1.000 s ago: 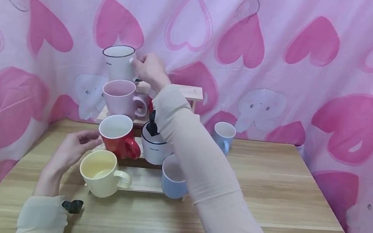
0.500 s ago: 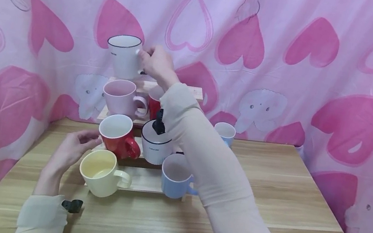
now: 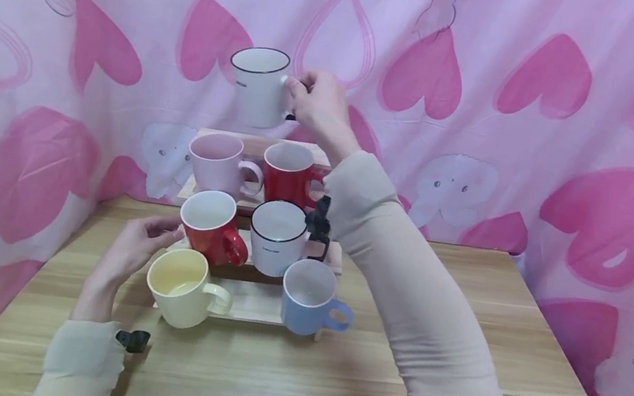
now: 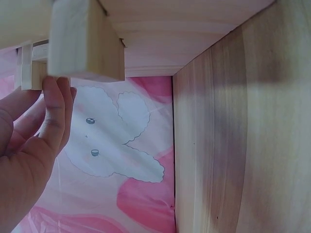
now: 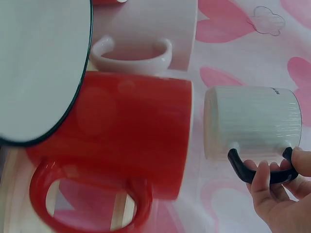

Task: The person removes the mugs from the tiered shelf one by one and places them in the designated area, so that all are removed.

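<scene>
Above the wooden rack (image 3: 254,304), the right hand (image 3: 321,103) pinches the black handle (image 5: 241,168) of an upright white mug (image 3: 259,92), apart from the rack; the left hand's (image 3: 140,241) fingers pinch the rack's left end; a yellow mug (image 3: 178,301) sits on the rack's lowest step

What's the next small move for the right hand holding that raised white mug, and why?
Probably ease the raised white mug rightward, high over the upper red mug: the right hand grips its dark handle, it hangs upright and clear of the wooden rack, that red mug stands lower, and the left hand touches the rack's left side.
</scene>
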A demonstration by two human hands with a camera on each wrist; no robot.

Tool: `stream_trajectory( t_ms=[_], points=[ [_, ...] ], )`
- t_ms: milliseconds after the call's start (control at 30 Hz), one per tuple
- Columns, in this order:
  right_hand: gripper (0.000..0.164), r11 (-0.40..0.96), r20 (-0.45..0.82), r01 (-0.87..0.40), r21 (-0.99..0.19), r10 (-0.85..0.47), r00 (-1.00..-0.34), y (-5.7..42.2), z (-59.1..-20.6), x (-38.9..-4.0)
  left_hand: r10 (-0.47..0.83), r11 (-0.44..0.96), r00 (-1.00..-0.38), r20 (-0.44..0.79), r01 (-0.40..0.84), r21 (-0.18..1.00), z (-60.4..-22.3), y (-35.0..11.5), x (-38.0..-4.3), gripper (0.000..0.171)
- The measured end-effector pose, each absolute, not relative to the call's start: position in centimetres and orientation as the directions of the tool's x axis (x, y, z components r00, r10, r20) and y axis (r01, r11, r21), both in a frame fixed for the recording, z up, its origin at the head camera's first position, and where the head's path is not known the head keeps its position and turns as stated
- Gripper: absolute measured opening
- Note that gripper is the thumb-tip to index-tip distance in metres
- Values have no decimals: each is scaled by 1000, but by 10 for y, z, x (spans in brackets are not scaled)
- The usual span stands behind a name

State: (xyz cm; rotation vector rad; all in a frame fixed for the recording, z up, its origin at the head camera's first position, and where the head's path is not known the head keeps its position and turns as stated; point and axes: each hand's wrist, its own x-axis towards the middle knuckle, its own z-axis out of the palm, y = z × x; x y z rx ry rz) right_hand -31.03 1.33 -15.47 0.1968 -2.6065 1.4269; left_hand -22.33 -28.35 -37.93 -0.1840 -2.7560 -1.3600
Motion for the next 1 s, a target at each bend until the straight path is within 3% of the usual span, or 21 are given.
stream_trajectory(
  t_ms=[233, 433, 733, 1000],
  points=[
    [25, 428, 250, -212, -879, 33, -968, 43, -157, -304, 76, 606, -991, 107, 131, 785, -376, -286, -225, 53],
    [26, 521, 382, -262, -812, 136, -914, 76, -167, -300, 76, 611, -992, 98, 124, 782, -377, -286, -223, 53],
    [27, 452, 421, -281, -846, 245, -873, 136, -200, -286, 89, 600, -990, 111, 142, 787, -377, -283, -224, 53],
    [27, 450, 479, -290, -845, 393, -785, 173, -245, -272, 87, 596, -991, 98, 131, 792, -380, -289, -220, 54]
  ],
)
